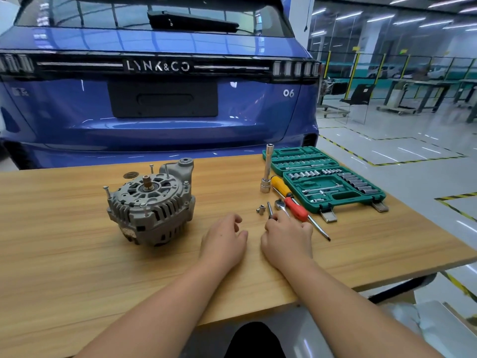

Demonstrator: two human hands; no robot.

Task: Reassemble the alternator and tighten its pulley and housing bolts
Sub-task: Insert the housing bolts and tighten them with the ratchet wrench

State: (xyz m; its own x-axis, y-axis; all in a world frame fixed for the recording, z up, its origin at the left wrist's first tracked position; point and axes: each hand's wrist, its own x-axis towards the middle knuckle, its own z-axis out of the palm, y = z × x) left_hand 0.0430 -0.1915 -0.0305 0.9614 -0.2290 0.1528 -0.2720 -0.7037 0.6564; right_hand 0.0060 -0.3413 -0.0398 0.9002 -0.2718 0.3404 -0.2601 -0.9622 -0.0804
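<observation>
From my head camera, the alternator sits on the wooden counter, left of my hands, its grey ribbed housing tilted toward me. A coppery shaft end stands up at its centre with no pulley on it, and four long bolts stick up loose around the rim. A dark washer lies just behind it.

My left hand rests on the counter, fingers loosely curled, holding nothing. My right hand lies beside it, fingers pinching the near end of a short extension bar.

A small socket lies just left of the bar; a ratchet and a red-and-yellow screwdriver lie right of it. A tall socket stands upright beside the open green case. A blue car fills the background.
</observation>
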